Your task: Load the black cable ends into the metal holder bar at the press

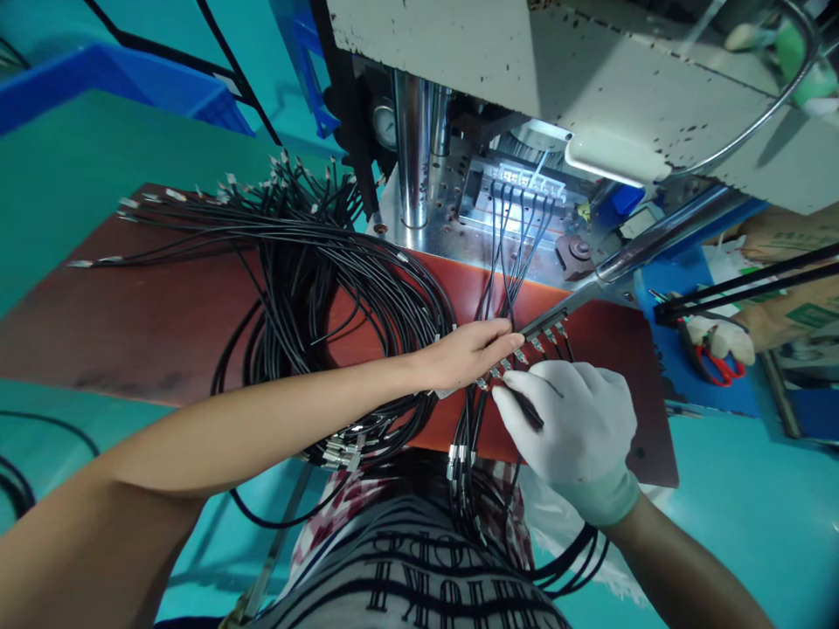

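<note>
The left hand (467,351) holds a bar (548,323) in its grip. The right hand (577,424), grip narrow, pinches a cable (528,411).

Blue bin (167,87) upper left — red-handled scissors (721,374) far right.

head | from above | faces forward-down | near left hand (468,354), right hand (570,428)

On my feed: reddish-brown tabletop (131,319) w/ a big coil of black cables (292,306) on its L-centre part, metal-tipped ends (176,195) fanned toward far L. I also see a smaller cable bunch (464,428) crossing the near edge.
</note>
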`<state>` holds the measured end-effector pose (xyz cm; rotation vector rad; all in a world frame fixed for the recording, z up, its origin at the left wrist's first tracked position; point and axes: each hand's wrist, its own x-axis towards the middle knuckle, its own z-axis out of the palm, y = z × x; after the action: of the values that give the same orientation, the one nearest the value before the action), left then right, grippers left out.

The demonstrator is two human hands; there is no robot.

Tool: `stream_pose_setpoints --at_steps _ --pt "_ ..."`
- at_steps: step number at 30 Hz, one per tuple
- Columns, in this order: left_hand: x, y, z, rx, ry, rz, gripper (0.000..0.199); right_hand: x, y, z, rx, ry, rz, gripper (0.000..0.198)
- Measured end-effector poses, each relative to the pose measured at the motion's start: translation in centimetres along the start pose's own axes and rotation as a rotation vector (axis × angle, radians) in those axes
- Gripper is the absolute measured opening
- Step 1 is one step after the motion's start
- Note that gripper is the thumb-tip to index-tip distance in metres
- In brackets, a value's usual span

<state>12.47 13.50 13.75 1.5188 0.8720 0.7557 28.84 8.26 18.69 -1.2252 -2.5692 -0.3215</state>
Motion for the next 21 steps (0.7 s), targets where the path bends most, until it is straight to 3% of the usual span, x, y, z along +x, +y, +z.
stream_pose_setpoints --at_steps 6,12,15,17,21 --pt "0.1 0.0 -0.2 0.044 0.001 -0.007 0.035 -0.2 -0.8 0.4 0.003 -0.048 -0.047 0.017" --pt "-0.1 0.0 0.0 0.031 0.003 -0.012 0.035 0.1 -1.3 1.1 0.007 -0.075 0.002 0.021" --pt "-0.2 0.4 0.0 0.059 -0.009 -0.003 0.034 0.8 1.0 -0.2 0.056 -0.145 0.003 0.019" --pt "-0.1 1.2 0.0 0.110 -0.026 -0.028 0.035 1.4 3.6 -1.3 -0.023 -0.108 -0.006 0.020" --pt "0.9 3.2 0.6 0.272 -0.068 -0.095 0.030 1.9 9.1 -2.7 -0.114 -0.187 -0.151 0.027"
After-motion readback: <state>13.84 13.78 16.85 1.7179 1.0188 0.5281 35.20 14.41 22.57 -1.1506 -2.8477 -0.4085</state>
